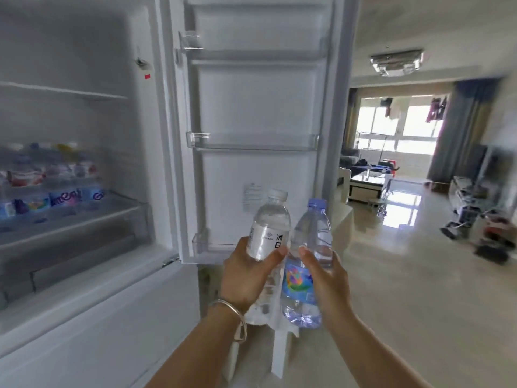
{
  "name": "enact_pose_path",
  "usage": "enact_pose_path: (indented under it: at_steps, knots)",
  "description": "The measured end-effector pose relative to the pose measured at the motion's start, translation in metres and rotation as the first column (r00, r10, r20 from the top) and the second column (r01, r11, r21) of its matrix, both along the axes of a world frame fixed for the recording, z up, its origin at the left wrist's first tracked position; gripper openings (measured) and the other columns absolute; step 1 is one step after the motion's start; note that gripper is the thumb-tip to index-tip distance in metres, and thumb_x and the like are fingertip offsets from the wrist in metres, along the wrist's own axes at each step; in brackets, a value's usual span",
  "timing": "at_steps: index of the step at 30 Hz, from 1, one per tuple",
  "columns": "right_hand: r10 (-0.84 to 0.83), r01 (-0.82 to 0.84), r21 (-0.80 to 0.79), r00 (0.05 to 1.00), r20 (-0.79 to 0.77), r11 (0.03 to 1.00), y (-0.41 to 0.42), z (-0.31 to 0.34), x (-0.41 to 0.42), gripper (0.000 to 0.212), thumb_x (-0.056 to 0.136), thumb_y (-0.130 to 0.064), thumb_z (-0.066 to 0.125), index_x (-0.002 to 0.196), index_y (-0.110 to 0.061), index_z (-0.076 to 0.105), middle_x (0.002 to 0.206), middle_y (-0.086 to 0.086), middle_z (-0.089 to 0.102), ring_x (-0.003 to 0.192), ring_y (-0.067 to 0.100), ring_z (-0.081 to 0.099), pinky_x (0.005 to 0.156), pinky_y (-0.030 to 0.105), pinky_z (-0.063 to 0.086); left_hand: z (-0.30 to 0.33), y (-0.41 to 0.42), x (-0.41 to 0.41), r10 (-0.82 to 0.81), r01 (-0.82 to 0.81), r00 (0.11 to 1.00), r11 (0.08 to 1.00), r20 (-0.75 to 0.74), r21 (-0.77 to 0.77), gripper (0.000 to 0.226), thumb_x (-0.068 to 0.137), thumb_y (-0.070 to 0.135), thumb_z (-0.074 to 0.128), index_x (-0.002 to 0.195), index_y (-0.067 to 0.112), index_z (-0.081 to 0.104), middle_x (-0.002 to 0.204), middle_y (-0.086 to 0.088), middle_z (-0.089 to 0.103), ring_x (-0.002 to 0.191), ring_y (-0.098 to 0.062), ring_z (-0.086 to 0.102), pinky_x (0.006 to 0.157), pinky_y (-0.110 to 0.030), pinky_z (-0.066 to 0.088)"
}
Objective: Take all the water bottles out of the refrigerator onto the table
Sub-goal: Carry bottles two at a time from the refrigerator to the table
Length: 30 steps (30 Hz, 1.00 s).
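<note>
In front of the open refrigerator (84, 191), the person holds two water bottles side by side, one in each hand. The left hand (249, 275) grips a white-capped bottle (270, 225) around its lower half, thumb curled across the pale label and the other fingers wrapped behind it. The bottle tilts a little to the right, its cap uppermost. A metal bangle (232, 312) sits on the left wrist. The right hand (327, 278) grips a blue-capped bottle (310, 236) at its middle, thumb pressed on the front just above the blue label and fingers curled round the far side. This bottle stands nearly upright, and the two bottles touch or nearly touch at their shoulders.

Both bottles are out of the refrigerator, held in the air before the lower part of the open door (257, 121). The door shelves (251, 141) behind them are clear plastic rails. Inside the refrigerator, on a lower shelf at the left, more bottles (47, 186) lie packed together, with blue and red labels; they are blurred, so their number cannot be told.

To the right a glossy floor (405, 275) runs toward a bright living room with a window (397, 127), curtains (461, 130) and a ceiling lamp (396, 61).
</note>
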State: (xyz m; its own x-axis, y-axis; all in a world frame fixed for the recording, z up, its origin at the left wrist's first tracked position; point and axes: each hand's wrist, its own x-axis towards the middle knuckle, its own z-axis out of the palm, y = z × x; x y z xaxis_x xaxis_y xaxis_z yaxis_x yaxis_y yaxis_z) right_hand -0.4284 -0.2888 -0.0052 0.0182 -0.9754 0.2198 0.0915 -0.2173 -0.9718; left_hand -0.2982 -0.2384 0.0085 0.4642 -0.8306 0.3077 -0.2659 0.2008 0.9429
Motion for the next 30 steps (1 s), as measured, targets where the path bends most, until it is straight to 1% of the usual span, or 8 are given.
enact_pose_path:
  at_steps: [2,5,7,14,17,21,25,30]
  knots:
    - [-0.034,0.034,0.017,0.999,0.01,0.999,-0.011,-0.001,-0.048,0.022,0.075,-0.035,0.073,0.092,-0.024,0.062,0.089,0.004,0.071,0.081,0.022,0.07,0.081,0.04,0.056,-0.001,-0.017,-0.046,-0.028,0.029,0.998,1.0,-0.047,0.003,0.041,0.067,0.053,0.074,0.095,0.027,0.061,0.088,0.008,0.072,0.082,-0.011,0.069,0.077,-0.032,0.056]
    - [-0.062,0.062,0.036,0.998,0.005,0.997,-0.03,-0.002,-0.12,0.022,0.074,-0.037,0.073,0.09,-0.024,0.065,0.087,0.006,0.073,0.079,0.025,0.071,0.082,0.046,0.056,-0.003,-0.044,-0.116,-0.076,0.077,0.988,0.997,-0.134,0.002,0.054,0.055,0.06,0.072,0.096,0.027,0.064,0.09,0.003,0.073,0.083,-0.015,0.07,0.081,-0.044,0.057]
    - [-0.086,0.086,0.031,0.996,-0.005,0.996,-0.042,-0.004,-0.166,0.023,0.073,-0.036,0.074,0.09,-0.022,0.066,0.085,0.005,0.073,0.078,0.025,0.072,0.081,0.045,0.056,-0.004,-0.061,-0.159,-0.126,0.127,0.981,0.992,-0.145,-0.004,0.061,0.051,0.065,0.069,0.1,0.028,0.064,0.091,0.001,0.074,0.084,-0.017,0.071,0.081,-0.046,0.057]
    - [-0.072,0.068,0.076,0.996,0.046,0.995,-0.089,-0.011,-0.275,0.02,0.078,-0.029,0.07,0.091,-0.014,0.065,0.083,0.01,0.073,0.072,0.025,0.072,0.067,0.035,0.059,-0.021,-0.123,-0.255,-0.163,0.171,0.978,0.984,-0.131,0.053,0.062,0.05,0.076,0.069,0.095,0.034,0.065,0.086,0.003,0.075,0.081,-0.019,0.072,0.079,-0.048,0.057]
    - [-0.05,0.043,0.1,0.997,0.064,0.994,-0.12,-0.018,-0.297,0.022,0.074,-0.03,0.072,0.089,-0.015,0.064,0.086,0.015,0.072,0.075,0.032,0.071,0.073,0.043,0.058,-0.025,-0.15,-0.278,-0.169,0.182,0.971,0.981,-0.168,0.062,0.056,0.052,0.066,0.07,0.093,0.029,0.066,0.084,0.002,0.075,0.078,-0.017,0.072,0.08,-0.046,0.057]
    - [-0.028,0.02,0.098,0.997,0.075,0.995,-0.17,-0.028,-0.313,0.047,0.053,-0.036,0.085,0.089,-0.014,0.064,0.086,0.018,0.071,0.076,0.035,0.071,0.074,0.046,0.057,-0.03,-0.196,-0.291,-0.178,0.194,0.97,0.977,-0.164,0.093,0.059,0.05,0.066,0.068,0.095,0.027,0.065,0.087,0.003,0.074,0.08,-0.015,0.071,0.082,-0.045,0.057]
    - [-0.004,-0.003,0.097,0.998,0.068,0.995,-0.243,-0.027,-0.315,0.047,0.054,-0.04,0.085,0.089,-0.016,0.064,0.087,0.018,0.072,0.077,0.035,0.071,0.076,0.047,0.057,-0.032,-0.268,-0.291,-0.163,0.179,0.971,0.98,-0.172,0.085,0.058,0.051,0.066,0.07,0.095,0.027,0.066,0.086,0.003,0.074,0.079,-0.015,0.071,0.081,-0.046,0.057]
    - [-0.008,0.005,0.054,0.999,0.04,0.999,-0.346,-0.015,-0.3,0.048,0.047,-0.052,0.08,0.08,-0.02,0.068,0.087,0.025,0.07,0.083,0.045,0.067,0.079,0.056,0.055,-0.025,-0.379,-0.281,-0.162,0.176,0.964,0.983,-0.212,0.046,0.06,0.05,0.065,0.074,0.095,0.027,0.067,0.088,-0.002,0.075,0.082,-0.021,0.072,0.08,-0.051,0.056]
